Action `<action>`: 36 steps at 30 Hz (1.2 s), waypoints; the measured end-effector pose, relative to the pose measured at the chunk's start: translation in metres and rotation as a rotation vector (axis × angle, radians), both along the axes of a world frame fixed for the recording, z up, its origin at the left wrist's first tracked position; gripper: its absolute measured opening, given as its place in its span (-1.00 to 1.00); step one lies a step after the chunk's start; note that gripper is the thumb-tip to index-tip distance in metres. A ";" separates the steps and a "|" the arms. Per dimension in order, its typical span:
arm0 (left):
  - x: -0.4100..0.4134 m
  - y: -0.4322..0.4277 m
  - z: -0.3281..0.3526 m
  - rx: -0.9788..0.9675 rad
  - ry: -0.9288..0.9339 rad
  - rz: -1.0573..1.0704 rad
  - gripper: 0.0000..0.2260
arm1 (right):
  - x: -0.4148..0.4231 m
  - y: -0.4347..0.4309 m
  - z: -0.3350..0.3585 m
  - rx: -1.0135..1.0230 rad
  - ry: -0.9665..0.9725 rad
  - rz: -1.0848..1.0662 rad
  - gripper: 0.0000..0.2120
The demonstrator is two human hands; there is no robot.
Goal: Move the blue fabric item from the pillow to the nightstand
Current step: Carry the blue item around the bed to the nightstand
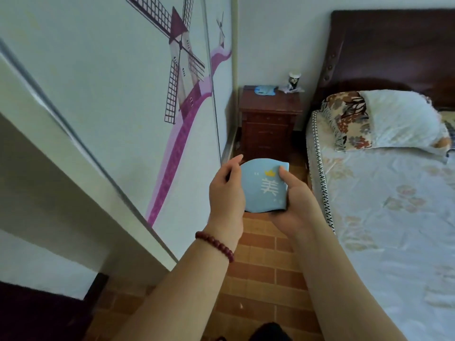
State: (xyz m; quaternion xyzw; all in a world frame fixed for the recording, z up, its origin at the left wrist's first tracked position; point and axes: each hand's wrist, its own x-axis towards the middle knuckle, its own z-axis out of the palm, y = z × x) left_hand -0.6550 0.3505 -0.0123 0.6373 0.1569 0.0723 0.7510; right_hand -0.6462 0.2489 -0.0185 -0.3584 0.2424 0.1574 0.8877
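A folded light-blue fabric item (pixel 256 187) with a white character and a yellow mark is held between both my hands over the floor. My left hand (pixel 226 190) grips its left edge, a red bead bracelet on that wrist. My right hand (pixel 294 195) cups its right and lower side, thumb on top. The dark wooden nightstand (pixel 269 119) stands ahead against the wall, apart from my hands. The white pillow (pixel 403 119) with a floral cover at its end lies at the head of the bed to the right.
Another blue fabric piece (pixel 265 90) and a small figurine (pixel 293 82) sit on the nightstand top. A wardrobe door with a windmill picture (pixel 182 70) lines the left side. The bed (pixel 394 217) fills the right. A narrow tiled floor strip (pixel 261 262) runs between them.
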 end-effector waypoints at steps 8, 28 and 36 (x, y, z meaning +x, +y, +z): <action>0.096 -0.049 -0.007 -0.027 0.048 -0.080 -0.81 | 0.086 -0.047 -0.008 -0.066 0.034 -0.112 -0.65; 0.369 -0.186 -0.014 -0.104 0.086 -0.128 -0.81 | 0.350 -0.184 -0.004 -0.059 -0.002 -0.129 -0.78; 0.493 -0.173 -0.021 -0.162 0.121 -0.103 -0.92 | 0.475 -0.173 -0.016 -0.032 0.010 -0.116 -0.75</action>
